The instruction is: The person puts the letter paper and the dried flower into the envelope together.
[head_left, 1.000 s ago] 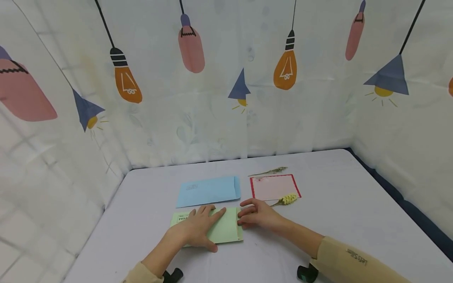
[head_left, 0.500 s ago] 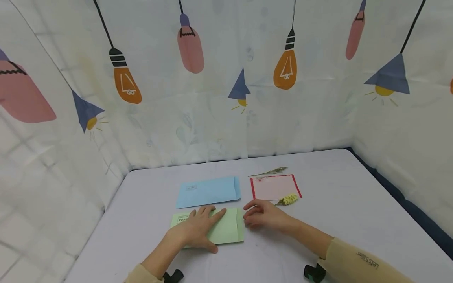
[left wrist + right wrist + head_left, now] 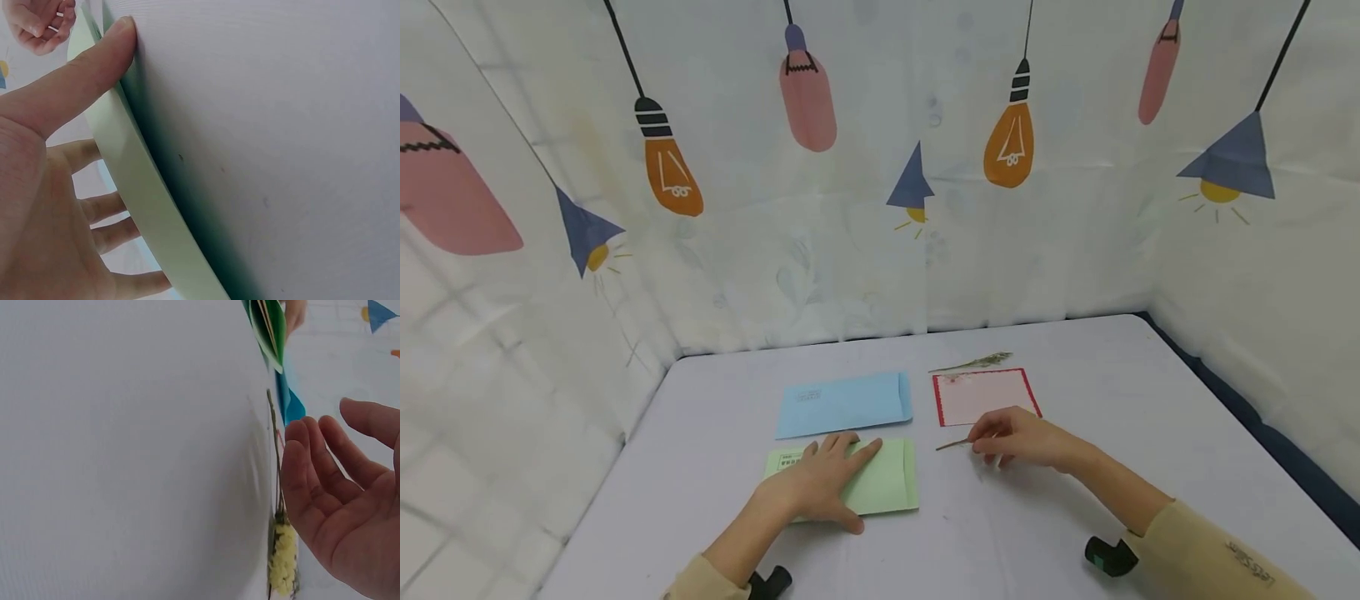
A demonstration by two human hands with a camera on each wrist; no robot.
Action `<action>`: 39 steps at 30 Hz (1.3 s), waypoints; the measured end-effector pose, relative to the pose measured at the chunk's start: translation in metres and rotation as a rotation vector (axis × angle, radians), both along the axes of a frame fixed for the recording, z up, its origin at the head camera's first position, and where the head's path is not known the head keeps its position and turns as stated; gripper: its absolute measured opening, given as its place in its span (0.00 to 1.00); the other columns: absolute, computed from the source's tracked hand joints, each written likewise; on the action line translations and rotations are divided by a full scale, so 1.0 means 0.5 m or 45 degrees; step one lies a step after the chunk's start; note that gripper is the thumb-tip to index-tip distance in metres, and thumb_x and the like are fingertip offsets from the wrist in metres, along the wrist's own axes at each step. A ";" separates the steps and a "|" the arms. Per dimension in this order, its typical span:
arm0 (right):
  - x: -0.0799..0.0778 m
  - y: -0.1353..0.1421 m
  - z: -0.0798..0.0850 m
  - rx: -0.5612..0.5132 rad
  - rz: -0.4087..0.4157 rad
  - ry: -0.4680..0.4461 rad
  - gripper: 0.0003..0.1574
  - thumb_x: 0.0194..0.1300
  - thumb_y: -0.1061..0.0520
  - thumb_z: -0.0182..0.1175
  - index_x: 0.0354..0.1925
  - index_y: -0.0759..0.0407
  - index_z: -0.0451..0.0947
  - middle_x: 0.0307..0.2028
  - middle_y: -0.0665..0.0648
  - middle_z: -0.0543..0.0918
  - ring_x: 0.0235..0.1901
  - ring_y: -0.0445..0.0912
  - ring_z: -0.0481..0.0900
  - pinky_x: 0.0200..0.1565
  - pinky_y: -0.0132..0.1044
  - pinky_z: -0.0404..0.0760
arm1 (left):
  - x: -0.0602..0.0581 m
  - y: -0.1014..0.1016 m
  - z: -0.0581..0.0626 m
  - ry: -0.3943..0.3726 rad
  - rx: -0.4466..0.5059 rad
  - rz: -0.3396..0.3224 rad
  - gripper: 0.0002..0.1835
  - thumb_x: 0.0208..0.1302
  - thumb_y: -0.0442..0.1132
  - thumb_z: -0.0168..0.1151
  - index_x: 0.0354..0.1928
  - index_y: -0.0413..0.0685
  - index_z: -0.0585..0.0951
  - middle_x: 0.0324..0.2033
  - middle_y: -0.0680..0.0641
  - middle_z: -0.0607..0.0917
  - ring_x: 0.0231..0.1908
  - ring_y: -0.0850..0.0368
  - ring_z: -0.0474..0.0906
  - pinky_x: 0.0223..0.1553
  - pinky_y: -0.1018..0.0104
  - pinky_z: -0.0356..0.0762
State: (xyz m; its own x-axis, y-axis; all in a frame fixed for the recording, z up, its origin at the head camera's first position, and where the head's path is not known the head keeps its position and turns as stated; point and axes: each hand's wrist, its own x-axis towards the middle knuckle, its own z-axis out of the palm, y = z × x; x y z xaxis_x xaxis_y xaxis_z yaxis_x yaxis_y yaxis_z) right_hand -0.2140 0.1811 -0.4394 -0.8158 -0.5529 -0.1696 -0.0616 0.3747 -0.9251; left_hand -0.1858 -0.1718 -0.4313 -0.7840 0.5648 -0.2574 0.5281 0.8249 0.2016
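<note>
My left hand (image 3: pixel 820 487) rests with spread fingers on a light green envelope (image 3: pixel 883 479), its thumb by the near edge. In the left wrist view the green envelope (image 3: pixel 147 187) passes between thumb and fingers. The envelope's right end (image 3: pixel 267 331) gapes in the right wrist view, with thin edges showing inside. My right hand (image 3: pixel 1018 437) is over a dried yellow flower, whose stem (image 3: pixel 952 445) sticks out to the left. In the right wrist view the yellow flower (image 3: pixel 282 559) lies beside the hand (image 3: pixel 350 500); thumb and loosely bent fingers are apart.
Behind the green envelope lies a light blue envelope (image 3: pixel 846 404). A pink card (image 3: pixel 981 396) with a red border is to its right. A dried grass sprig (image 3: pixel 977 363) lies behind the card. The white table (image 3: pixel 1150 400) meets patterned curtains at the back.
My right hand has moved right, away from the green envelope's open end to the dried yellow flower, covering its head. The left hand stays on the envelope.
</note>
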 end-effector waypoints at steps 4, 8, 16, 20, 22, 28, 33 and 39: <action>-0.009 0.036 0.010 0.039 -0.015 0.052 0.16 0.66 0.54 0.62 0.47 0.63 0.79 0.38 0.65 0.80 0.37 0.56 0.79 0.38 0.48 0.81 | -0.002 0.002 0.003 -0.009 -0.003 0.005 0.58 0.43 0.65 0.73 0.75 0.61 0.55 0.68 0.41 0.60 0.67 0.44 0.54 0.60 0.34 0.55; -0.017 0.061 0.010 0.063 -0.060 0.090 0.16 0.66 0.54 0.62 0.47 0.64 0.78 0.38 0.67 0.79 0.36 0.57 0.79 0.37 0.48 0.81 | 0.000 0.002 0.006 -0.016 -0.006 0.007 0.58 0.42 0.66 0.73 0.75 0.60 0.55 0.68 0.41 0.60 0.67 0.43 0.54 0.60 0.34 0.55; -0.026 0.096 0.010 0.105 -0.118 0.126 0.18 0.66 0.56 0.61 0.49 0.67 0.76 0.39 0.66 0.78 0.35 0.59 0.78 0.35 0.47 0.82 | 0.001 0.000 0.008 -0.002 0.000 -0.006 0.58 0.42 0.66 0.73 0.75 0.61 0.55 0.67 0.42 0.60 0.67 0.44 0.54 0.60 0.35 0.56; -0.030 0.108 0.011 0.113 -0.111 0.146 0.18 0.67 0.56 0.61 0.50 0.67 0.75 0.40 0.65 0.79 0.35 0.58 0.78 0.35 0.46 0.82 | 0.001 -0.002 0.006 0.003 0.005 -0.010 0.58 0.42 0.66 0.73 0.75 0.61 0.55 0.67 0.42 0.60 0.67 0.44 0.55 0.60 0.36 0.56; -0.031 0.112 0.010 0.126 -0.122 0.149 0.19 0.67 0.56 0.61 0.50 0.67 0.75 0.39 0.63 0.78 0.35 0.57 0.79 0.35 0.44 0.82 | 0.000 -0.004 0.005 0.007 0.003 -0.016 0.58 0.42 0.66 0.72 0.75 0.61 0.55 0.67 0.42 0.60 0.66 0.44 0.55 0.60 0.36 0.57; -0.038 0.123 0.003 0.135 -0.186 0.137 0.19 0.67 0.56 0.60 0.52 0.66 0.75 0.39 0.60 0.76 0.35 0.55 0.77 0.35 0.43 0.81 | -0.003 -0.004 0.003 0.013 -0.007 -0.024 0.58 0.43 0.67 0.72 0.75 0.62 0.54 0.67 0.43 0.60 0.66 0.43 0.56 0.60 0.36 0.57; -0.046 0.122 -0.002 0.161 -0.239 0.154 0.19 0.65 0.57 0.62 0.50 0.67 0.75 0.37 0.60 0.73 0.34 0.54 0.75 0.32 0.43 0.80 | -0.006 -0.002 0.003 0.006 -0.017 -0.013 0.58 0.42 0.67 0.72 0.75 0.63 0.54 0.67 0.44 0.60 0.66 0.44 0.57 0.60 0.36 0.56; -0.053 0.117 -0.010 0.243 -0.280 0.185 0.20 0.64 0.59 0.62 0.52 0.67 0.75 0.36 0.59 0.72 0.32 0.53 0.75 0.28 0.40 0.78 | -0.008 -0.001 0.004 0.004 -0.029 -0.013 0.58 0.42 0.68 0.72 0.75 0.63 0.54 0.67 0.44 0.60 0.65 0.44 0.58 0.61 0.37 0.57</action>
